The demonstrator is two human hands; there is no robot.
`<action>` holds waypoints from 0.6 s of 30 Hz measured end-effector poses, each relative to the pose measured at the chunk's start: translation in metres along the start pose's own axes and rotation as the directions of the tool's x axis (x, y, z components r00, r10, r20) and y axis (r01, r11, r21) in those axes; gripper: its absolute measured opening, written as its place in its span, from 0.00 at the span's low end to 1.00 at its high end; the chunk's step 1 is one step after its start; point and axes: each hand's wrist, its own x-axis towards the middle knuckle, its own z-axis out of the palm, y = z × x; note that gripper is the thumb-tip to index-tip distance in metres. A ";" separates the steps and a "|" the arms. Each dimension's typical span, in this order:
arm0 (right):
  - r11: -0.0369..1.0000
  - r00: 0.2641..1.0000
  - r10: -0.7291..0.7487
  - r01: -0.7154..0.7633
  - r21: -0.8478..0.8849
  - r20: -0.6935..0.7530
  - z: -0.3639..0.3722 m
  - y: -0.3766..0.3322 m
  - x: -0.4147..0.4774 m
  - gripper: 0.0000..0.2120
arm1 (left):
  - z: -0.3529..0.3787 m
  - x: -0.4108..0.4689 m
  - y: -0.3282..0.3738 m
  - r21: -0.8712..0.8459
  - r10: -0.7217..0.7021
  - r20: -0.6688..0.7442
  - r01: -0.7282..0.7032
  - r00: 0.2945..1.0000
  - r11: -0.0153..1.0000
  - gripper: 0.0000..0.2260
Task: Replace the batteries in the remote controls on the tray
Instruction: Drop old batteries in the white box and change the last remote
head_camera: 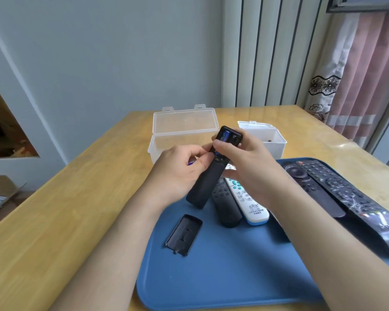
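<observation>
My left hand (pixel 184 169) grips a black remote (pixel 208 182), back side up and tilted above the blue tray (pixel 211 277). Its battery bay is uncovered, and a blue battery (pixel 224 137) sits in one slot. My right hand (pixel 240 158) holds the remote's upper end, with the thumb pressing on the battery. A second blue battery (pixel 191 162) peeks from under my left fingers. The remote's black battery cover (pixel 184 234) lies inside up on the tray. A dark remote (pixel 225 203) and a white remote (pixel 247 203) lie side by side under my hands.
Two long black remotes (pixel 337 189) lie at the tray's right side. An open clear plastic box (pixel 184 124) and a white open box (pixel 270 140) stand behind the tray on the wooden table (pixel 76 209). A curtain hangs at the far right.
</observation>
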 end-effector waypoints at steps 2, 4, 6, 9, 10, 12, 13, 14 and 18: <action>0.992 0.999 0.032 -0.033 0.123 0.012 0.002 0.001 0.000 0.08 | 0.000 -0.001 0.001 -0.008 -0.003 -0.009 0.003 1.000 1.000 0.09; 0.964 0.998 0.057 -0.062 0.258 0.029 0.003 0.000 0.000 0.07 | 0.001 -0.001 0.001 -0.011 0.020 -0.004 -0.020 1.000 1.000 0.10; 0.933 0.997 0.075 -0.079 0.350 0.025 0.004 -0.001 0.002 0.07 | 0.002 -0.002 0.004 -0.009 0.033 0.007 -0.032 0.999 0.999 0.11; 0.892 0.998 0.067 -0.067 0.447 0.017 0.007 0.001 0.004 0.07 | 0.004 -0.003 0.006 0.004 0.044 -0.005 -0.044 0.999 0.999 0.11; 0.885 0.998 0.061 -0.060 0.461 0.013 0.007 0.003 0.005 0.07 | 0.005 -0.004 0.007 0.015 0.056 -0.029 -0.056 0.998 0.998 0.10; 0.878 0.998 0.065 -0.055 0.476 -0.004 0.008 0.004 0.005 0.08 | 0.006 -0.005 0.007 0.057 0.084 -0.143 -0.076 0.986 0.995 0.07; 0.878 0.997 0.071 -0.054 0.476 -0.016 0.007 0.003 0.005 0.08 | 0.006 -0.006 0.007 0.083 0.114 -0.217 -0.098 0.970 0.992 0.06; 0.882 0.996 0.079 -0.057 0.467 -0.028 0.007 0.003 0.005 0.08 | 0.007 -0.006 0.008 0.111 0.161 -0.279 -0.135 0.947 0.985 0.06; 0.891 0.993 0.108 -0.079 0.448 -0.038 0.009 0.001 0.003 0.09 | 0.012 -0.010 0.017 0.132 0.324 -0.277 -0.298 0.905 0.945 0.12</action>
